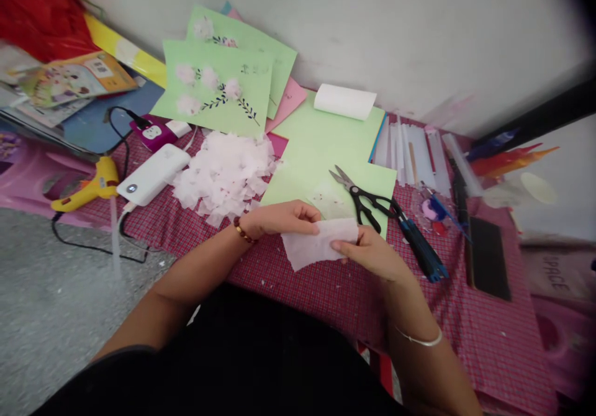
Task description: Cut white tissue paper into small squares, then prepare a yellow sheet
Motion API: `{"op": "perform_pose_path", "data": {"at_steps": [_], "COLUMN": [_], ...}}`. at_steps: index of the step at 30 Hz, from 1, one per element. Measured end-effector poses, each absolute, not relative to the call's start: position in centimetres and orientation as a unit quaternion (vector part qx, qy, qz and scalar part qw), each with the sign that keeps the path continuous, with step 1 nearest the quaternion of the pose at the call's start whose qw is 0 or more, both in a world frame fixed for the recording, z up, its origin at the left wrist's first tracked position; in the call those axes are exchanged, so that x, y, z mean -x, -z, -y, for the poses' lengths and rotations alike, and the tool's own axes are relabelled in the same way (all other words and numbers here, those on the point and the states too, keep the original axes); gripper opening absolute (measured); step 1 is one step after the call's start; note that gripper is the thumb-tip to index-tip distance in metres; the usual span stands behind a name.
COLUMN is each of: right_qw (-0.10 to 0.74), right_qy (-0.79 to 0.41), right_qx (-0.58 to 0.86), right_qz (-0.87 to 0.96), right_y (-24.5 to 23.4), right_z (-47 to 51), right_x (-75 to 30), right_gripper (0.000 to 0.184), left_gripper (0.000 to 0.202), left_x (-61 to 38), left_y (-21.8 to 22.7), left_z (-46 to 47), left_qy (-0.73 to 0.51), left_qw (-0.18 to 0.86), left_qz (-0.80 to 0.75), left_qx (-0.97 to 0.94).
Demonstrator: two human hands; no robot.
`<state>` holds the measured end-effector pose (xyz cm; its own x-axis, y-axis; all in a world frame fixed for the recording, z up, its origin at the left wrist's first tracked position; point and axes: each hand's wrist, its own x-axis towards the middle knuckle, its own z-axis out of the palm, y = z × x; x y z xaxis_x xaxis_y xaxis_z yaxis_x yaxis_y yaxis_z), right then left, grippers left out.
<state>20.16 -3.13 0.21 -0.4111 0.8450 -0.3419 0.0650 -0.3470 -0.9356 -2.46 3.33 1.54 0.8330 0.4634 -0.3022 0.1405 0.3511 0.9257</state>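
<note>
One piece of thin white paper (pixel 307 248) is held over the table (pixel 503 354); the left hand (pixel 288 218) and the right hand (pixel 375 254) each pinch an end, thumb and fingers closed. One pair of scissors (pixel 356 191) lies just beyond the right hand. Around: one glue gun (pixel 106 181), one phone (pixel 488 257), two flowered green cards (pixel 216 81), one heap of pale scraps (pixel 223 177).

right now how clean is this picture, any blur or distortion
Head view: softness overall, with writing on the front green card illegible and the held pale paper showing little texture; head view, right side: stronger smearing, dark upper corner.
</note>
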Motion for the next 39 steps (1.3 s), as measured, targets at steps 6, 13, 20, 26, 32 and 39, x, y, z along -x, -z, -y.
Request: {"op": "perform_pose_path", "data": {"at_steps": [6, 13, 20, 26, 32, 39], "right_qw": [0.415, 0.445, 0.413, 0.412, 0.458, 0.521], "right_qy": [-0.607, -0.603, -0.576, -0.560, -0.546, -0.548], "right_qx": [0.546, 0.545, 0.567, 0.570, 0.567, 0.516], "right_qz": [0.401, 0.376, 0.418, 0.438, 0.413, 0.402], "right_y": [0.9, 1.1, 1.4, 1.0, 1.5, 1.8], "right_z": [2.8, 2.6, 2.3, 2.4, 2.2, 2.4], "right_x": [-19.7, -19.8, -20.0, -19.7, -20.0, -20.2], "right_gripper": [0.025, 0.027, 0.027, 0.026, 0.019, 0.005], "left_gripper": [0.048, 0.033, 0.022, 0.017, 0.023, 0.011], "left_x": [2.5, 1.5, 2.0, 2.4, 2.9, 3.2], "left_y": [-0.7, 0.9, 0.4, -0.2, -0.5, -1.1], "left_z": [-3.6, -3.1, -3.1, -3.2, -3.7, -4.1], "left_qy": [-0.257, -0.276, -0.262, -0.254, -0.301, -0.325], "left_qw": [0.825, 0.814, 0.780, 0.746, 0.717, 0.716], "left_qz": [-0.274, -0.330, -0.362, -0.393, -0.389, -0.412], "left_qx": [-0.421, -0.390, -0.438, -0.474, -0.494, -0.460]}}
